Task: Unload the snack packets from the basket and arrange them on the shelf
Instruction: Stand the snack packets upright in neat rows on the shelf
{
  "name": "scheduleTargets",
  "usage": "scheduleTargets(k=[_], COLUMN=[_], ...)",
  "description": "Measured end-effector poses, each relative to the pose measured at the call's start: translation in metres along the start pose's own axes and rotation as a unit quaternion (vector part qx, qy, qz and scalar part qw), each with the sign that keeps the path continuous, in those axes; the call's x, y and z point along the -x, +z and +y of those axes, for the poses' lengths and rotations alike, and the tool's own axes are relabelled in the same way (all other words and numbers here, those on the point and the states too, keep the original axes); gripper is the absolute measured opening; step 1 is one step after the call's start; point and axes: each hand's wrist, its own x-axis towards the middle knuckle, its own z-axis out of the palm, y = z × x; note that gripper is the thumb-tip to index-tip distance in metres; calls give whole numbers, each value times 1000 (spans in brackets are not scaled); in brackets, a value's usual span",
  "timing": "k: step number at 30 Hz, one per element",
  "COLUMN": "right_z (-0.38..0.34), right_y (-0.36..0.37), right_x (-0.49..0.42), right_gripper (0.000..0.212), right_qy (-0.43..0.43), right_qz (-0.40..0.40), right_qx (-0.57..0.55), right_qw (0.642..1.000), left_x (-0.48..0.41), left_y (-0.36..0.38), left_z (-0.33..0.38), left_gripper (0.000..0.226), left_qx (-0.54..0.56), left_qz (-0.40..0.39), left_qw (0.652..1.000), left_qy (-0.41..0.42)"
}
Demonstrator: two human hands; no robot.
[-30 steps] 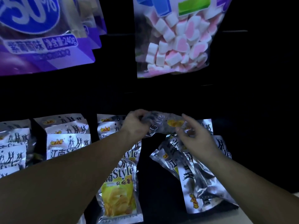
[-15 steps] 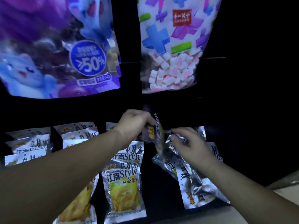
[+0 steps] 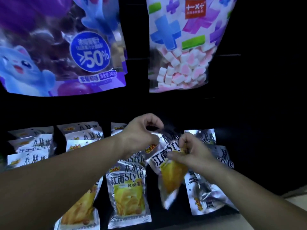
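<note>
**Snack packet [image 3: 167,171] pinched between two hands above the shelf [image 3: 176,218]**

Biggest in view is a purple bag [image 3: 49,47] with a blue cartoon cat and a ">50%" badge. It hangs up and to the left of the snack packet. A marshmallow bag [image 3: 186,47] comes next, printed with plus and minus signs, its clear window full of pink and white pieces. It hangs straight above the snack packet.

The dark shelf lies under the snack packet and stretches away to both sides of it. Silver packets of the same kind lie on it in overlapping rows. The far-left row [image 3: 28,146] is well apart from the snack packet, and the second row [image 3: 83,135] lies between that row and the snack packet. The centre row [image 3: 127,193] is just to its left, with yellow contents showing through the front packet's window. A loose pile [image 3: 204,196] lies just to its right, partly tucked behind it.

The snack packet itself is tilted, with its top toward the back of the shelf and its lower end hanging near the shelf front.

The left hand [image 3: 139,136] is at the packet's upper left corner, its fingers [image 3: 154,138] curled and pinching the top edge. The right hand [image 3: 192,153] is at the packet's right side, its fingers [image 3: 174,154] closed narrowly on the foil near the printed "Style".
</note>
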Motion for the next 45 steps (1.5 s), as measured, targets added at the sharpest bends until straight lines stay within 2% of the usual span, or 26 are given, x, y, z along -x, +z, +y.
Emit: scheduleTargets(k=[5,8,11,16,19,22,25,32,35,39,42,45], right_z=[19,31,45,58,61,68,75,84,89,91,88,79], right_y=[-12,-23,-33,-29,-24,-22,-19,-21,-26,-36,-47,-51], right_x=[-8,-14,-19,-37,-51,-58,-59,-50,-50,-45,-44,-41], right_gripper=[26,21,21,21,22,26,30,30,29,30,30,29], right_qy=[8,38,51,75,70,81,86,71,70,66,68,61], right_qz=[103,182,217,232,245,255,247,245,245,252,267,271], right_qx=[45,83,146,158,132,125,130,92,69,62,52,43], right_qw=[994,979,964,957,958,955,956,963,964,963,960,960], left_x=[-12,-17,-32,-71,-94,-105,-111,-126,-130,-136,-137,-129], left_y=[22,31,38,60,71,71,67,92,102,101,97,81], left_z=[-33,-64,-83,-110,-135,-149,-160,-161,-152,-141,-126,-96], left_gripper=[12,18,27,24,41,52,54,51,50,66,41,47], left_qx=[-51,-96,-137,-122,-192,-205,-165,-116,-118,-112,-84,-19], left_qz=[39,29,-1,25,-37,-67,-70,-89,-79,-54,-18,0], left_qw=[998,993,985,988,978,973,977,983,983,983,991,996], left_qy=[-10,-61,-100,-88,-68,-83,-113,-114,-112,-138,-104,-90])
